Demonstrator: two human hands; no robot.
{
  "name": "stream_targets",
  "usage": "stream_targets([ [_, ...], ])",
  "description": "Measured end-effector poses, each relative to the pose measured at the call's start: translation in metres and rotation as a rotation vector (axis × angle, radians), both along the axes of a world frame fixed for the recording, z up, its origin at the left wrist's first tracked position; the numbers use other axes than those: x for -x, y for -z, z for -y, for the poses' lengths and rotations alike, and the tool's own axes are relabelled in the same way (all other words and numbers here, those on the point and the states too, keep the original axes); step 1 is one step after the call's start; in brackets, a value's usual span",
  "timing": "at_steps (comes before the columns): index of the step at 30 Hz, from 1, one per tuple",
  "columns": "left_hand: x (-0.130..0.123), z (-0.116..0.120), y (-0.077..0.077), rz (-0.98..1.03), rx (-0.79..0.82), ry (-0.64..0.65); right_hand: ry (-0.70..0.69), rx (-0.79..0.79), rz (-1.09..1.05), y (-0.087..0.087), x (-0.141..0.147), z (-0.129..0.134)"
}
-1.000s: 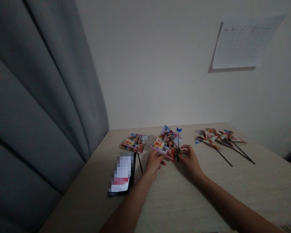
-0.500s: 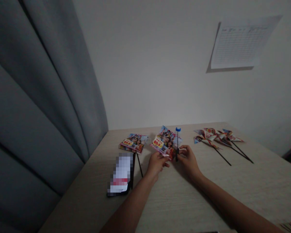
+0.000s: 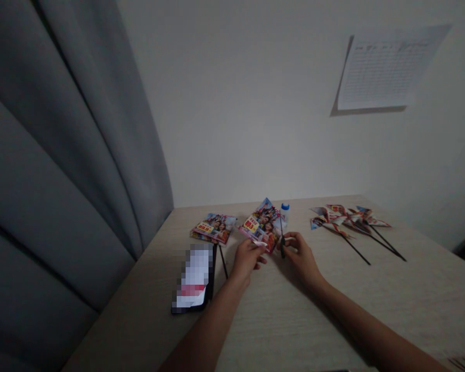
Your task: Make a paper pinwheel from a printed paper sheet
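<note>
My left hand (image 3: 248, 260) is closed on the lower edge of a square of colourful printed paper (image 3: 260, 223), which tilts up with one corner pointing away. In my right hand (image 3: 299, 254) is a pair of scissors (image 3: 282, 246) with dark handles, its thin blades pointing away from me along the paper's right side. Whether the blades touch the paper is hard to make out. Just behind them stands a small bottle (image 3: 285, 207) with a blue cap, partly hidden by the paper.
A stack of similar printed papers (image 3: 217, 227) lies to the left, above a phone (image 3: 194, 279) and a dark stick (image 3: 223, 262). Several paper pinwheels (image 3: 335, 216) on dark sticks rest at the right. A wall (image 3: 256, 129) closes the table's back; a curtain (image 3: 112, 129) hangs at left.
The paper has turned slightly in my left hand, its top corner shifting right. The scissors have tilted a little left, and the bottle behind shows more clearly.
</note>
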State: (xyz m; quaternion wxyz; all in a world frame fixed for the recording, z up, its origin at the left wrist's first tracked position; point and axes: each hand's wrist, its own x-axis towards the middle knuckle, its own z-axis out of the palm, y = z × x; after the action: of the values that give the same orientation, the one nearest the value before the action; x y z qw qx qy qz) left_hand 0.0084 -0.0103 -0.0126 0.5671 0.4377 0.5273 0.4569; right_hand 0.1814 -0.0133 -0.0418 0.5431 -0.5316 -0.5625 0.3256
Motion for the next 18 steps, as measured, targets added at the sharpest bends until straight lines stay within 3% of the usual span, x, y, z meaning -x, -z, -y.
stream_targets([
  [10, 0.015, -0.007, -0.012, 0.023, -0.021, -0.130, -0.003, 0.029, 0.116, -0.001, -0.001, 0.003],
  [18, 0.021, -0.008, -0.015, 0.062, -0.054, -0.232, -0.117, 0.056, 0.099, -0.004, 0.004, 0.011],
])
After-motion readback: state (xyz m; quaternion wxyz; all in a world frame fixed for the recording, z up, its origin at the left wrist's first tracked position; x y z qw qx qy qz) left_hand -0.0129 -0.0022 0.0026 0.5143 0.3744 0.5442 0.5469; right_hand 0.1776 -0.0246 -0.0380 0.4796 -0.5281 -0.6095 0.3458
